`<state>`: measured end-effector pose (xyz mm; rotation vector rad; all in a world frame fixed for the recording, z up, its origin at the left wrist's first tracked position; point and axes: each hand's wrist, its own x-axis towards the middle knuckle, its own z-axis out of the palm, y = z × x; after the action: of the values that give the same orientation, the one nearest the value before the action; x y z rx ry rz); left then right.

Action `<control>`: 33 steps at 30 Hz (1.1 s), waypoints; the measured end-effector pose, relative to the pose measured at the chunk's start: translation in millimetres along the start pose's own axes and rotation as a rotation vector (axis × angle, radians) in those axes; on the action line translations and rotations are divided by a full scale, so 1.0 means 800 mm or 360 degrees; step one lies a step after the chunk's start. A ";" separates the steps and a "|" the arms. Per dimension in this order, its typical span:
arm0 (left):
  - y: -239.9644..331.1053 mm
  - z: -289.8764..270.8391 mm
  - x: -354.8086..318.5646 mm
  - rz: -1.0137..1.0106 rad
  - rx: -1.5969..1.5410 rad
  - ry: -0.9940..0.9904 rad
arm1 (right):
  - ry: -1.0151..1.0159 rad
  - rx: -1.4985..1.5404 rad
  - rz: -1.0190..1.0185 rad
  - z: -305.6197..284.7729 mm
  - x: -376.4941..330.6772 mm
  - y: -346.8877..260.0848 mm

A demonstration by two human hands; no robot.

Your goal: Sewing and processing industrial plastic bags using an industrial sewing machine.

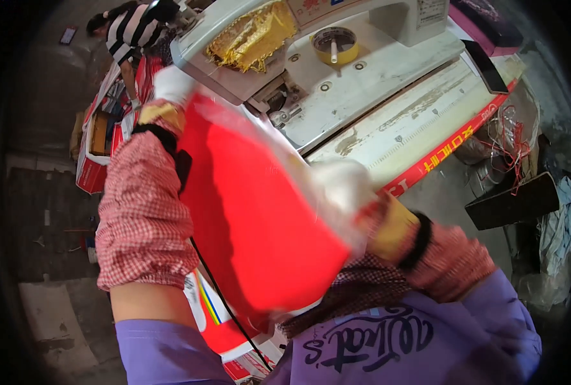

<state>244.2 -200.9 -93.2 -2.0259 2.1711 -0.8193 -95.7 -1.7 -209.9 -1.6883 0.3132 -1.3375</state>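
A bright red sheet [259, 218] with a whitish, see-through edge hangs in front of me, slanting from upper left to lower right. My left hand [173, 85], in a white glove, grips its upper left corner beside the sewing machine's head. At its right edge is my right hand [343, 186], also white-gloved and closed on the sheet. Motion blurs both hands, and single fingers do not show. The industrial sewing machine [375, 77] stands just beyond the sheet, its needle area near the sheet's upper edge.
A roll of yellow tape [349, 54] sits on the machine bed. A dark phone [484, 67] lies on the table [420, 128] to the right. Below stands a dark box [513, 202] near plastic bags. Another person [134, 32] bends over red-and-white packages [93, 173] at far left.
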 end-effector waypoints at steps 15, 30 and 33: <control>0.241 -0.322 -0.146 0.1266 -0.0038 -0.0171 | -0.1345 -0.1110 0.0829 -0.021 0.164 0.035; 0.253 -0.399 -0.231 0.1390 0.0704 -0.2644 | -0.1057 -0.1537 0.0501 0.012 0.121 0.085; 0.311 -0.395 -0.254 0.1762 0.0298 -0.2399 | -0.1122 -0.1699 0.0422 0.040 0.100 0.079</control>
<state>-78.9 95.0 12.5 -0.5048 1.5587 0.5147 -17.4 -73.8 -207.9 -2.7183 0.8806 -0.2499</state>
